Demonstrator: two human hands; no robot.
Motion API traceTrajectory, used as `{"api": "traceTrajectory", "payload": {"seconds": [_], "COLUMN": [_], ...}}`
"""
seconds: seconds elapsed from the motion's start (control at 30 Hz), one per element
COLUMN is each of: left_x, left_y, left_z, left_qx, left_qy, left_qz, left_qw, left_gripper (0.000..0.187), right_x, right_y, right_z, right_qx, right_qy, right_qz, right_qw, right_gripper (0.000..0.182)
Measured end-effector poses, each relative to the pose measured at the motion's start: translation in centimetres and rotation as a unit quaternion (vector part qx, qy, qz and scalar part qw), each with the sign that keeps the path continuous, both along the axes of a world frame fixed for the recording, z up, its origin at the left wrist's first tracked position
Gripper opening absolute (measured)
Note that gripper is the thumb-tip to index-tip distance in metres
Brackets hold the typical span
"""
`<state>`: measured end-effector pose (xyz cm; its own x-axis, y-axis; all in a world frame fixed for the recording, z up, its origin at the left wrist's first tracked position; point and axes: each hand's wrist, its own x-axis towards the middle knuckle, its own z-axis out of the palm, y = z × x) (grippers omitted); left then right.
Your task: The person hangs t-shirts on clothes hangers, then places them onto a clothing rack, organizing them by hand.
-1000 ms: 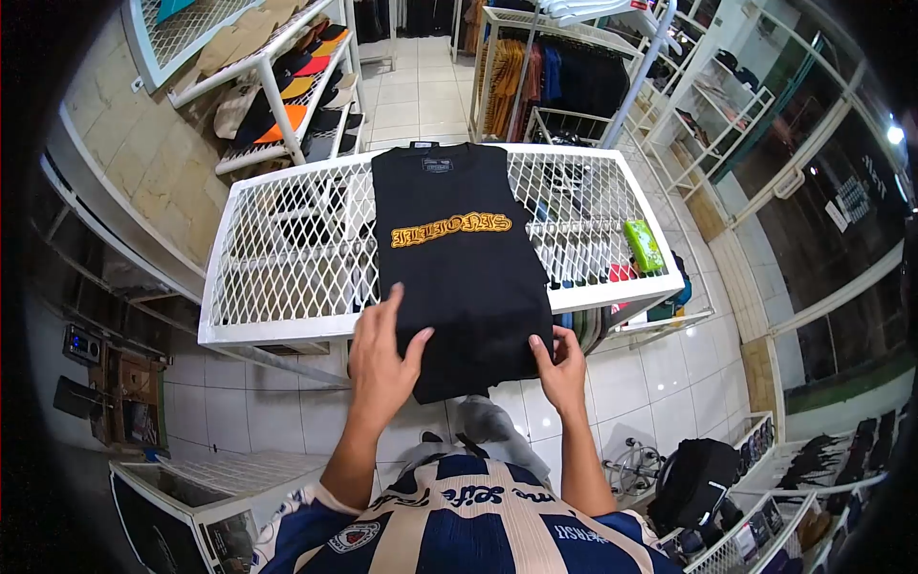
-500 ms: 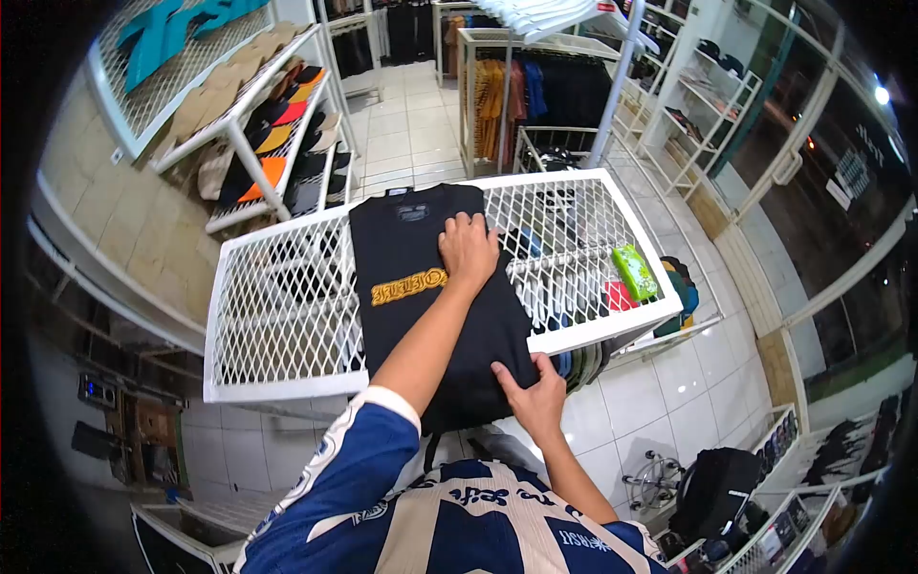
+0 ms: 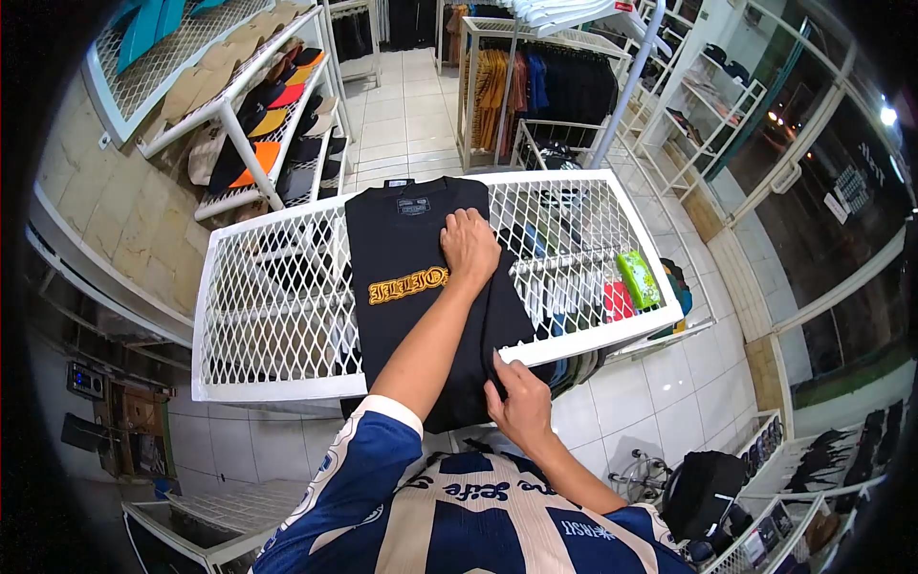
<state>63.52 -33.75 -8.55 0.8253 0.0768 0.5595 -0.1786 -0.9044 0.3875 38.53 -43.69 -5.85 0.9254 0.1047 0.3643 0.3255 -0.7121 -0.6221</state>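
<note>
A black T-shirt (image 3: 406, 335) with yellow blackletter print lies over a white metal mesh rack top (image 3: 273, 387), collar at the far side, lower end past the near edge. My left hand (image 3: 470, 251), fingers curled, grips the cloth at the shirt's upper right, just right of the print, and my forearm crosses the shirt. Close to the near rim, my right hand (image 3: 521, 402) holds the shirt's right edge between thumb and fingers. A fold runs down the cloth between both hands.
A green-and-white packet (image 3: 638, 279) and a red item (image 3: 618, 301) are at the rack's right end. Cap shelves (image 3: 253, 163) stand at left, hanging clothes (image 3: 564, 91) behind. A black backpack (image 3: 706, 493) sits at lower right, near glass doors (image 3: 841, 182).
My right hand has moved left and slightly nearer to me, bringing the shirt's right edge inward. My left hand stays at nearly the same spot on the cloth.
</note>
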Motion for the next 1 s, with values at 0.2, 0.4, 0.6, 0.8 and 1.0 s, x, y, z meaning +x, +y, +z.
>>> {"api": "traceTrajectory", "payload": {"seconds": [0.2, 0.4, 0.6, 0.8, 1.0], "left_x": [1.1, 1.7, 2.7, 1.3, -1.3], "left_y": [3.0, 6.8, 7.8, 7.6, 9.3], "left_z": [-0.1, -3.0, -4.5, -2.2, 1.7], "left_qx": [-0.277, -0.407, -0.615, -0.642, -0.189], "left_qy": [0.088, 0.085, 0.067, 0.045, -0.067], "left_qz": [-0.032, -0.136, -0.229, -0.225, 0.050], "left_qw": [0.956, 0.899, 0.752, 0.731, 0.978], "left_gripper": [0.029, 0.036, 0.031, 0.027, 0.018], "right_x": [2.4, 17.1, 19.3, 20.6, 21.1], "right_y": [-0.8, -3.0, 0.2, 0.8, 0.8], "right_z": [2.6, 0.1, -0.7, -0.2, 1.4], "right_qx": [0.002, -0.013, -0.095, -0.099, 0.084], "right_qy": [-0.018, -0.108, -0.058, 0.008, -0.029], "right_qz": [0.053, -0.060, -0.093, -0.093, -0.105], "right_qw": [0.998, 0.992, 0.989, 0.991, 0.990], "right_gripper": [0.020, 0.023, 0.037, 0.025, 0.022]}}
